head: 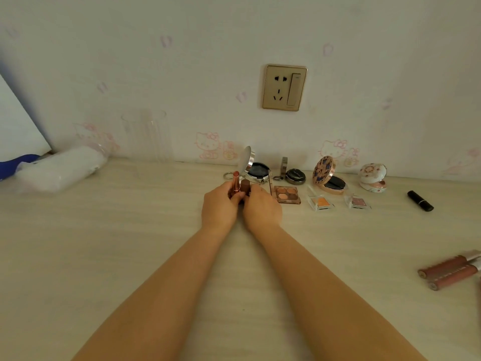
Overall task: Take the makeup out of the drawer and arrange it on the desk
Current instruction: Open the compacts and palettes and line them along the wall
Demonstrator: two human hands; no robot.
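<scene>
My left hand [220, 205] grips an upright rose-gold lipstick [235, 181] with its tip showing. Beside it, my right hand [261, 208] holds a brown cap [245, 186]. Both hands meet at the far middle of the pale wooden desk [130, 243]. Behind them, along the wall, stand open compacts: a silver one [256, 169], a small dark one [295, 175], a flowered one [329, 175] and a white one [373, 177]. In front of those lie an eyeshadow palette [287, 194], an orange pan [321, 201] and a pink pan [358, 201].
A black lipstick [420, 201] lies at the right. Two lip gloss tubes [450, 270] rest near the right edge. A clear glass [145, 136] and a white wrapped pack [59, 168] stand at the back left. A wall socket [284, 87] sits above.
</scene>
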